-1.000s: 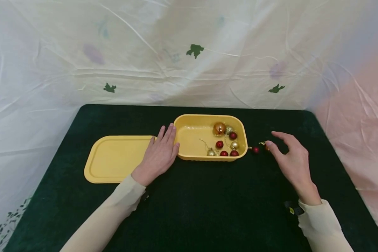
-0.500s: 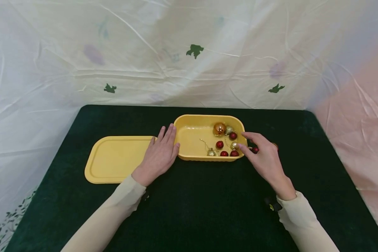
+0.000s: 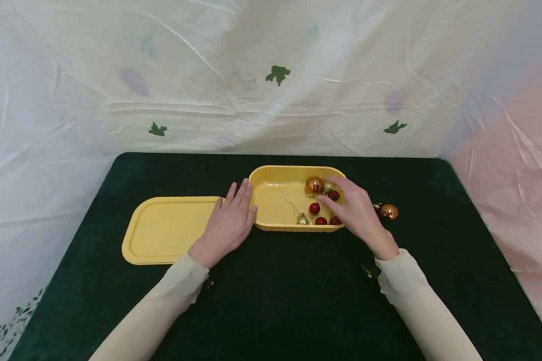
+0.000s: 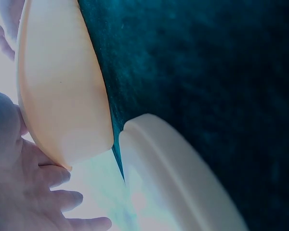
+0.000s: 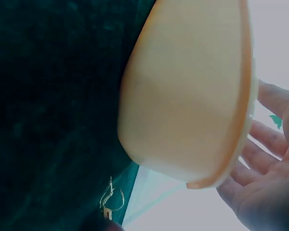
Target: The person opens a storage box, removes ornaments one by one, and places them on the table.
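A yellow box [image 3: 271, 228] holds red, gold and amber Christmas baubles, mostly at its right end. My left hand [image 3: 228, 220] lies with straight fingers against the box's left end, over the lid's right edge. The right hand [image 3: 354, 208] reaches over the box's right end, thumb and fingers apart around a dark red bauble [image 3: 333, 195]. I see nothing held in it. Just behind the fingers' reach sits a large amber bauble [image 3: 314, 186]. In the right wrist view, the fingers extend past the rim of the box [image 5: 183, 96]; the inside is hidden there.
The flat yellow lid [image 3: 167, 230] lies left of the box. Right of the box, an amber bauble [image 3: 389, 211] rests on the dark green table cloth [image 3: 271, 301]. A pale patterned curtain [image 3: 208, 100] hangs behind the table.
My right hand has moved left from beside the amber bauble on the table to over the box's right end, leaving that bauble behind. The left hand stays put.
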`<state>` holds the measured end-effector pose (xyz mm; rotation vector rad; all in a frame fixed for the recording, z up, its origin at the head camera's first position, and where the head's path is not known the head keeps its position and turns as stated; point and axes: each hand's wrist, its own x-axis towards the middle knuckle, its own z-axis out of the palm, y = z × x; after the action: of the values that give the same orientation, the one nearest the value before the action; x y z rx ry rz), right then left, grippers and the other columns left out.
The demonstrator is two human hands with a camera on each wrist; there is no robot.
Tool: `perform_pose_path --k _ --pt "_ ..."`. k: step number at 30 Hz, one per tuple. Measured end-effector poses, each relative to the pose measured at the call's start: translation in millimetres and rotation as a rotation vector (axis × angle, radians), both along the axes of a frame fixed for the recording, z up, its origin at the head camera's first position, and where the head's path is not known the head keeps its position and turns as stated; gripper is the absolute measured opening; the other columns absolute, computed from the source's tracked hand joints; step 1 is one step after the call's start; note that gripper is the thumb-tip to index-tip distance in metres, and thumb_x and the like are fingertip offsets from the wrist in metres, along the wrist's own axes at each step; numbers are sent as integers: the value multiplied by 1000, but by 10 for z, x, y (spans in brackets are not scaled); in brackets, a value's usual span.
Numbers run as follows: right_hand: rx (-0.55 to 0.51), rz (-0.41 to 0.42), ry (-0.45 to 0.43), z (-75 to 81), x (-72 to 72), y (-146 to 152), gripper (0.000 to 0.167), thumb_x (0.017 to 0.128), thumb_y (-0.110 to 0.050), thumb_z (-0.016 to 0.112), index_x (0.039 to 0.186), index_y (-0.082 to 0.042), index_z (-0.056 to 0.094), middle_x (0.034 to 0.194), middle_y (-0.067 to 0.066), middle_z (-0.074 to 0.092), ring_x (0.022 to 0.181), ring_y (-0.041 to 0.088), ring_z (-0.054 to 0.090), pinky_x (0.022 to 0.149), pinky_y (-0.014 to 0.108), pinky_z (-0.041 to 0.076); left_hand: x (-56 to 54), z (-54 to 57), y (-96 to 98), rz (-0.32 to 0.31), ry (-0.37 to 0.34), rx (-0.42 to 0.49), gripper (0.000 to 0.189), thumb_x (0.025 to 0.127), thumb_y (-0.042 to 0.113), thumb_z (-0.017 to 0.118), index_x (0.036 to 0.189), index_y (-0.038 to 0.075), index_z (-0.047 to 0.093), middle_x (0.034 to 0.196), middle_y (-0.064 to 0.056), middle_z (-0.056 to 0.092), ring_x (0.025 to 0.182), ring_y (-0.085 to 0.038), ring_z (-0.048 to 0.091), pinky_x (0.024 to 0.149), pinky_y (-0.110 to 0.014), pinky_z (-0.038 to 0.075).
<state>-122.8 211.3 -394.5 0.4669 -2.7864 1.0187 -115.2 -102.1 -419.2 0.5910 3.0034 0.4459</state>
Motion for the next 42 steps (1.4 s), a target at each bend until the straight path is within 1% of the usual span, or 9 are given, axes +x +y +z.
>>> perform_pose_path --k 3,5,11,16,22,28,33,37,42 --pt "28 5 -29 0 -87 -58 55 97 -30 75 144 -8 57 138 14 62 111 33 60 92 51 52 1 3 -1 3 -4 6 68 113 42 32 167 7 11 173 -7 7 159 -33 10 120 -66 21" --pt "49 2 -54 0 -138 -95 57 96 -29 76 145 -7 56 138 14 61 111 32 59 92 51 52 1 1 -3 2 -6 9 67 113 41 33 167 7 11 173 -7 7 159 -34 10 120 -66 21" --pt "111 -15 -118 -9 -268 -188 61 97 -30 76 148 -7 54 144 15 58 127 32 55 108 57 44 3 0 -6 2 -8 10 68 112 41 33 167 7 11 173 -8 8 159 -34 11 120 -66 21" --pt "139 -24 -152 -37 -339 -226 63 97 -30 75 151 -6 51 147 16 56 134 34 52 113 57 40 6 -4 -2 4 -5 12 67 112 40 34 166 6 13 173 -8 9 158 -34 11 120 -66 22" --pt "144 -22 -175 -69 -392 -231 62 96 -29 76 149 -4 53 146 17 56 133 34 52 113 57 40 8 1 5 7 -16 12 67 112 41 33 167 7 11 173 -7 6 159 -33 10 120 -66 21" --pt "163 0 -168 -80 -426 -230 56 95 -25 77 143 -3 58 143 17 58 132 35 53 113 55 40 3 6 5 7 -20 18 67 112 40 34 167 8 11 173 -7 6 159 -33 10 121 -65 21" --pt "189 11 -189 -98 -453 -246 50 95 -19 77 139 -3 60 138 17 60 127 34 54 112 55 41 0 12 6 10 -19 21 67 113 41 32 167 8 11 173 -7 6 159 -33 11 121 -65 21" --pt "204 13 -209 -103 -469 -260 46 96 -15 75 138 -3 61 137 17 60 125 33 54 112 56 40 -3 12 5 7 -16 22 67 112 41 31 167 7 11 173 -8 7 158 -34 11 120 -66 22" --pt "185 -6 -209 -89 -451 -259 46 98 -17 74 140 -4 60 138 17 60 123 32 55 111 56 41 -1 8 7 3 -17 21 67 112 42 29 167 7 10 173 -9 7 159 -34 11 121 -65 21"
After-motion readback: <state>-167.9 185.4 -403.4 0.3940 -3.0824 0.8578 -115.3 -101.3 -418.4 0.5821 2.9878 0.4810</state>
